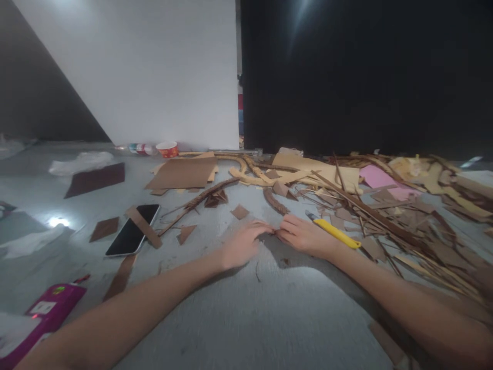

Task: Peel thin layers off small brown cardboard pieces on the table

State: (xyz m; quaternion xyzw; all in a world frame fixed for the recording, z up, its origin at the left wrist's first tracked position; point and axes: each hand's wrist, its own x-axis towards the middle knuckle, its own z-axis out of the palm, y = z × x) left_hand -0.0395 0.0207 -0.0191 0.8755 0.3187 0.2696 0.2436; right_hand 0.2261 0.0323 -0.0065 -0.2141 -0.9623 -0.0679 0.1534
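Note:
My left hand and my right hand meet fingertip to fingertip just above the grey tabletop. Both are closed in a pinch on a small dark brown piece, mostly hidden by the fingers. Right behind my right hand, a short braided brown strip curves away; whether it joins the pinched piece I cannot tell. A yellow utility knife with its blade end pointing away to the left lies by my right wrist. Beyond my left hand lies a small brown square.
A phone with a brown strip across it lies left, above a purple power strip. Brown sheets, a red cup and braided tan strips line the back. Scraps and strips heap at right.

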